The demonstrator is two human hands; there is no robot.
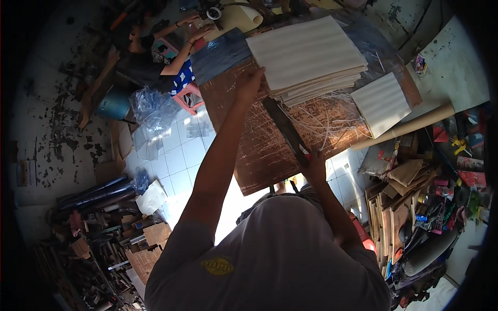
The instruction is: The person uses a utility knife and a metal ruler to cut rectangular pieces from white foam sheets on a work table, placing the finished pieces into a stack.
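Observation:
A stack of pale, cream-coloured sheets (308,52) lies on the worn brown board of the worktable (228,119). My left hand (250,84) is at the left edge of this stack, its fingers stretched toward the sheets; whether it touches them is hard to tell. A long dark flat strip (284,127) runs slantwise across the board, from below the stack toward me. At its near end my right hand (314,167) is closed by the table's front edge, with a bit of red showing at the fingers. What the red thing is stays mostly hidden.
Thin pale offcut strips (329,119) lie tangled before the stack, beside a smaller pale sheet pile (381,103). A long cardboard roll (410,127) flanks the table's right. Another person (150,65) works at the far left, near a pink stool (188,98). Scraps (404,181) crowd the right.

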